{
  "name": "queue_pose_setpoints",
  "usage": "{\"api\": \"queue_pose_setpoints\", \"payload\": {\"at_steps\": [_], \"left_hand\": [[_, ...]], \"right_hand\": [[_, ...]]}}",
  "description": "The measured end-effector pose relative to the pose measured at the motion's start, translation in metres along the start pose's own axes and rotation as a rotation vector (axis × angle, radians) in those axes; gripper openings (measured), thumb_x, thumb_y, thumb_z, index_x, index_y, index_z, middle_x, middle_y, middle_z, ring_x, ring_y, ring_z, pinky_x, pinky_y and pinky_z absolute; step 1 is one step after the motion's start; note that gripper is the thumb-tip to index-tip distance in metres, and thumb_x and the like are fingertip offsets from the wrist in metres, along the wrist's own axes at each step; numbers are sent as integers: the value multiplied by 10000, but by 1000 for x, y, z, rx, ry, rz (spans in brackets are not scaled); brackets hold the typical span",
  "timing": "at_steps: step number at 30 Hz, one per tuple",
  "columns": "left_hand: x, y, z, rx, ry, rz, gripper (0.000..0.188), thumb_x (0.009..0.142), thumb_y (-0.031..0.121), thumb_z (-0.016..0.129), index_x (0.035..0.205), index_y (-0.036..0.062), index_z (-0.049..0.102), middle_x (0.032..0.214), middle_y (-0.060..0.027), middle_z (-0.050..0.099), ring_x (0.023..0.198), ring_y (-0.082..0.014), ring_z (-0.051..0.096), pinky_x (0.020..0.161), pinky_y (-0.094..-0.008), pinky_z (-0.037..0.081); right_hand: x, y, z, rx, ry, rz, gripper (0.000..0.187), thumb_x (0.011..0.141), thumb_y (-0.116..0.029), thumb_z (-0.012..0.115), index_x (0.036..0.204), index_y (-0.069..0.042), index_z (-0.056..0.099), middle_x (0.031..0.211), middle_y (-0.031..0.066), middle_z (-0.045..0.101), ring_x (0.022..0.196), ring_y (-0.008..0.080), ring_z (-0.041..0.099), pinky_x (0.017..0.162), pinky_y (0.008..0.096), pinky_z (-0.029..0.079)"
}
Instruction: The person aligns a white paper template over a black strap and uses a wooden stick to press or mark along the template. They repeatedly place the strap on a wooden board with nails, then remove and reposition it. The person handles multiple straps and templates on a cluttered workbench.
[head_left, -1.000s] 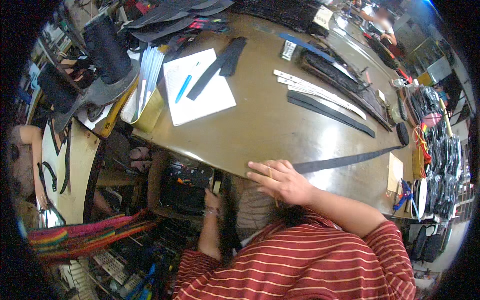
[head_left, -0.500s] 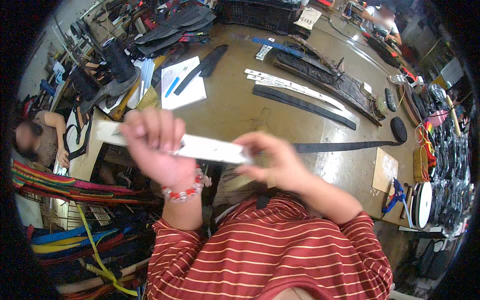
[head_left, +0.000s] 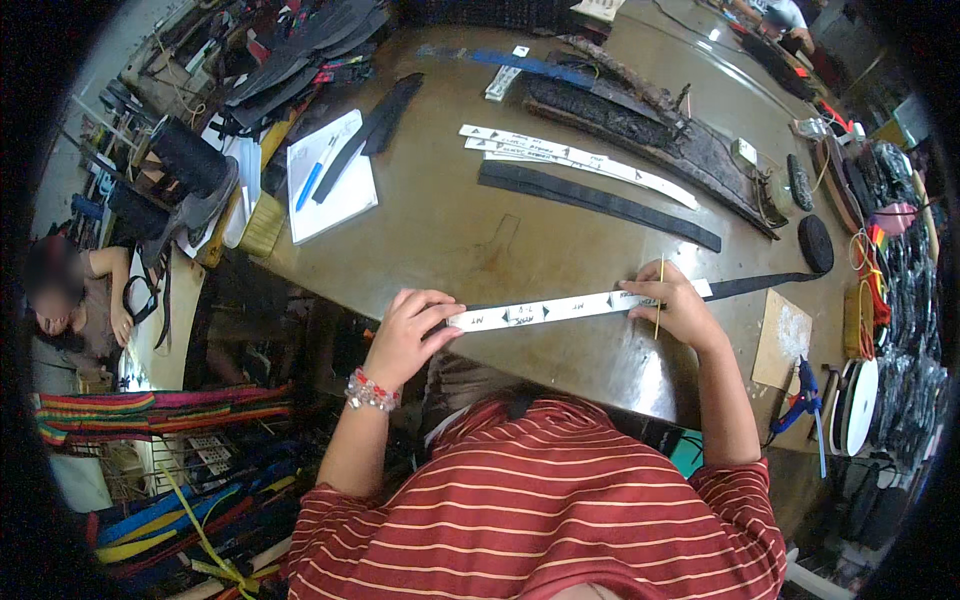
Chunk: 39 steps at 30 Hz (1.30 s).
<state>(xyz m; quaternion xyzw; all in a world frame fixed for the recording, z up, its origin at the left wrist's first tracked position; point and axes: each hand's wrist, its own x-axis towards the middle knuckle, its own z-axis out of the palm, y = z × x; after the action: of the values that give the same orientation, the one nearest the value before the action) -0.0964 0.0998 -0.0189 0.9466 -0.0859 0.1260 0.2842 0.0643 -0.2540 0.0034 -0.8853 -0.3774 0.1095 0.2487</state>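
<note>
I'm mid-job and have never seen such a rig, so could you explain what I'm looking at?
There is no machine: these are a person's own bare hands, seen from above through a fisheye camera worn on the head, so straight edges bend near the rim. The left hand and right hand hold a white strip along a black strap, which leads to a roll on the table. A thin stick is also in the right hand. Beyond lie black strips, a pad and a blue pen.
</note>
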Motion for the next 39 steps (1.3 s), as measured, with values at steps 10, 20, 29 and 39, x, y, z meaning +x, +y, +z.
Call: {"api": "queue_pose_setpoints", "payload": {"at_steps": [10, 20, 29, 39], "left_hand": [[35, -64, -24, -92, -96, 68, 270, 772, 145, 698, 1035, 89, 674, 1074, -66, 584, 991, -249, 532, 880, -359, 445], [8, 24, -4, 154, -28, 5, 388, 837, 128, 598, 1184, -33, 537, 1235, -180, 499, 1164, -318, 476, 993, -388, 413], [-15, 23, 4, 229, -48, -96, 377, 860, 119, 559, 1200, -41, 522, 1299, -202, 464, 1246, -332, 417, 1029, -404, 382], [11, -32, -25, 143, -127, 46, 247, 823, 92, 587, 1065, 45, 604, 1147, -89, 578, 1057, -272, 545, 916, -357, 465]], "right_hand": [[18, -30, 24, -49, 156, -12, 397, 695, -188, 752, 1078, -115, 676, 943, 89, 575, 944, 275, 529, 854, 371, 435], [19, -31, 35, -45, 234, -54, 322, 690, -142, 750, 1004, -111, 686, 979, 87, 588, 953, 286, 530, 840, 389, 433], [22, -25, 41, -28, 206, -66, 327, 697, -166, 754, 1015, -122, 688, 949, 89, 572, 937, 286, 519, 839, 387, 411], [23, -22, 43, -33, 201, -92, 330, 700, -187, 748, 1023, -150, 694, 944, 68, 567, 929, 271, 506, 841, 376, 391]]}}
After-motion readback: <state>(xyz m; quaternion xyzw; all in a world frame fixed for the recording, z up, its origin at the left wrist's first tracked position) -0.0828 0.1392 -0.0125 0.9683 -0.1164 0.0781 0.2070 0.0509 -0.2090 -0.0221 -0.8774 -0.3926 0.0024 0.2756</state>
